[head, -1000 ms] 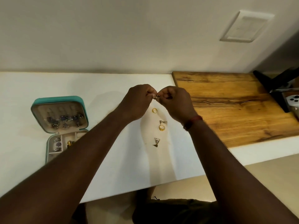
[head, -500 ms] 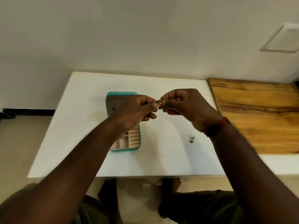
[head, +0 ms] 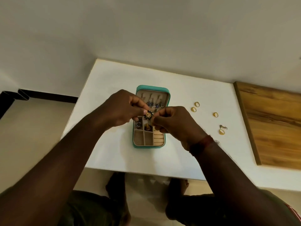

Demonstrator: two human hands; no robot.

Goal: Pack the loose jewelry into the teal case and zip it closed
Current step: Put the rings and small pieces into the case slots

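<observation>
Over the open teal case (head: 152, 87), the left hand (head: 123, 110) and right hand (head: 175, 126) pinch a flower earring (head: 148, 115).

Each grip is narrow, fingertips closed on the dark, gold-centred piece, the right perhaps on its back; the case lies on the white counter (head: 114, 144), gold rings (head: 197, 104) loose to its right.

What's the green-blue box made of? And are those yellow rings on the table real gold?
The teal case looks like smooth faux leather outside, with a soft beige velvety lining; hard to be sure. The rings are shiny yellow metal that glints, gold-coloured, but the picture cannot tell real gold from plating.
</observation>
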